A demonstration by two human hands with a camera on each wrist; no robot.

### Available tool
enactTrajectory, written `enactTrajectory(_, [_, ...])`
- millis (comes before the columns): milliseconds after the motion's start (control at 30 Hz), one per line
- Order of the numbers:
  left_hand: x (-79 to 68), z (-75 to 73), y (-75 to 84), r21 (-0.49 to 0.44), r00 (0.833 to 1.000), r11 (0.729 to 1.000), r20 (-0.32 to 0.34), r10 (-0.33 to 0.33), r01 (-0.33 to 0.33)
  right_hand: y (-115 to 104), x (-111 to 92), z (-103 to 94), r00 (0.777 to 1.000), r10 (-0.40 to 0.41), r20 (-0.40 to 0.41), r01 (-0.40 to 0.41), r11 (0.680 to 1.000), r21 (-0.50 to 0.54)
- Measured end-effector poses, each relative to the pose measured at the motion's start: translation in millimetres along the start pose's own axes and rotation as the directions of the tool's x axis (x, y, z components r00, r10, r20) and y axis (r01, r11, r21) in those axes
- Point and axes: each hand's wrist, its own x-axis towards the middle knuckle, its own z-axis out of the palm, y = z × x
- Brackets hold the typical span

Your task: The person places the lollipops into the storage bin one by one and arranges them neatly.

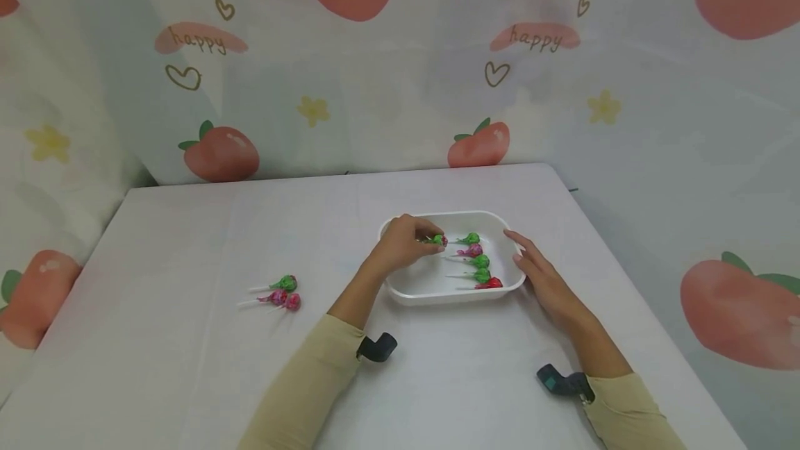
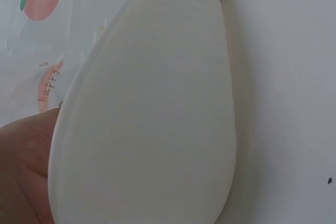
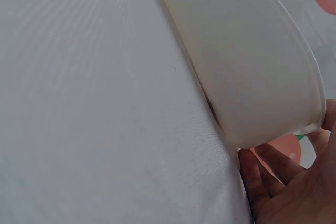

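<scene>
A white tray [image 1: 431, 292] stands on the table, with several wrapped lollipops lined up inside along its right half. Among them are a green lollipop [image 1: 473, 237], a pink-purple one [image 1: 473, 251] and a red one [image 1: 492, 283]. Over the tray's left part, my left hand [image 1: 403, 242] pinches a lollipop [image 1: 439, 239] whose wrapper shows green and red; its stick is mostly hidden by the fingers. My right hand [image 1: 545, 282] rests against the tray's right end, fairly straight fingers at its rim and outer wall. Both wrist views show mainly the tray's outside wall [image 2: 147, 103].
Left of the tray, three lollipops lie close together on the white-covered table [image 1: 187, 353]: a green one [image 1: 288, 282], a pink-purple one [image 1: 278, 296] and a reddish one [image 1: 292, 302]. A patterned curtain [image 1: 387, 89] hangs behind the table.
</scene>
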Motion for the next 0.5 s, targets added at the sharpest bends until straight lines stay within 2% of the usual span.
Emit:
enactTrajectory(133, [2.4, 7.3, -2.1, -0.002, 1.0, 1.0, -0.009, -0.03, 0.03, 1, 0, 0.4, 1.0, 0.002, 0.003, -0.002, 1.0, 0.006])
enactTrajectory(300, [6.3, 14.0, -5.6, -0.029, 0.999, 0.999, -0.028, -0.021, 0.021, 2, 0, 0.6, 1.0, 0.002, -0.001, -0.002, 1.0, 0.012])
enactTrajectory(500, [10.6, 17.6, -6.6, -0.015, 0.999, 1.0, -0.053, -0.01, 0.009, 1, 0, -0.3, 1.0, 0.005, -0.004, -0.005, 1.0, 0.008])
